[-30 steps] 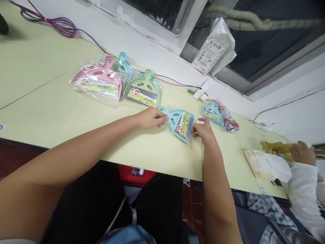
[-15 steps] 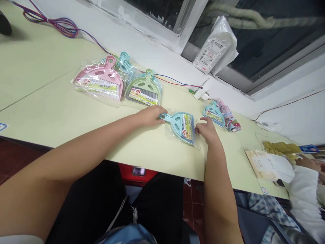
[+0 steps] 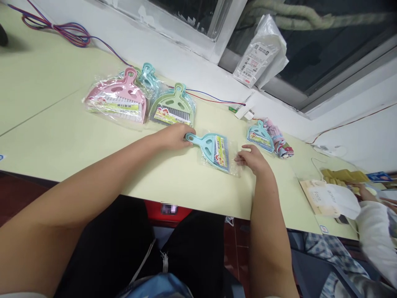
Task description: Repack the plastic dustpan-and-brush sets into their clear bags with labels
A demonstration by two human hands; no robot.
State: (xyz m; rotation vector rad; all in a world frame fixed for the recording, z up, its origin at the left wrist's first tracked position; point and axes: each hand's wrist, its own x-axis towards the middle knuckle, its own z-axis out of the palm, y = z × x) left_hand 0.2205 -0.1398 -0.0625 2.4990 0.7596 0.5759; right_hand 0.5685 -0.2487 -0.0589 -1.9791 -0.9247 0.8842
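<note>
My left hand (image 3: 179,136) is closed on the handle end of a light blue dustpan (image 3: 207,145), which lies nearly flat over the table with its handle pointing left. A brush with grey-blue bristles and a printed label card (image 3: 221,151) sits on the pan. Around the wide end is a clear plastic bag (image 3: 233,159), whose loose part reaches past the pan to the right. My right hand (image 3: 252,159) is at that end of the bag, its fingers bent together at the plastic while the index finger sticks out.
Bagged pink dustpan (image 3: 122,89) and green dustpan (image 3: 173,99) sets lie behind my left hand. Another blue dustpan set (image 3: 259,137) rests beside a patterned cloth roll (image 3: 281,142). Coiled cable (image 3: 70,33) runs along the wall. A co-worker's white sleeve (image 3: 374,223) is at far right.
My left hand has drawn the blue dustpan leftward. More loose bag now shows between the pan and my right hand, which has stayed nearly in place.
</note>
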